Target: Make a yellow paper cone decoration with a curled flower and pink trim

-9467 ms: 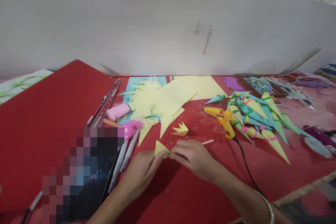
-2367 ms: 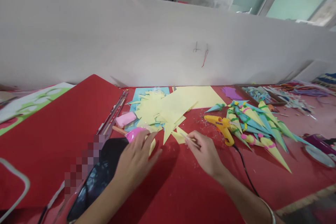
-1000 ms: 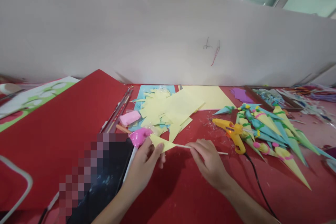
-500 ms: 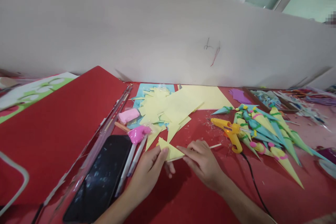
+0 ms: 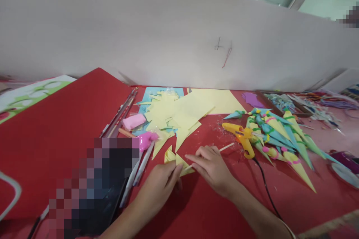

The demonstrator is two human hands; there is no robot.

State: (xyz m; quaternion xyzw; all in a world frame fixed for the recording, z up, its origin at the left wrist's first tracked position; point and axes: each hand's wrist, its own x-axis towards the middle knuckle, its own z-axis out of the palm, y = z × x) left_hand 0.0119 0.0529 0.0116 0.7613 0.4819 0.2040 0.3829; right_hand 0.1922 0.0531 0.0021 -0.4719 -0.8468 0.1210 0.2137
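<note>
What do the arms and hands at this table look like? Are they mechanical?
No, they're human. The left hand and right hand wear no gloves. A thin pale band, perhaps a bangle, crosses the right arm near the picture's bottom.

"How's the yellow paper [image 5: 181, 161] looking?"
"It's showing a pointed upper corner, tilting over the red surface [image 5: 207, 209]."
"And the pale stick [image 5: 226, 147]?"
"It's slanting, one end overlapping the paper."

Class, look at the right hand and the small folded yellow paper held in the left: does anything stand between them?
Nothing visible blocks the way. Only the thin, straight white stick, held by the right hand itself, extends across to the yellow paper in the left hand. The yellow glue gun lies farther off, to the right.
</note>
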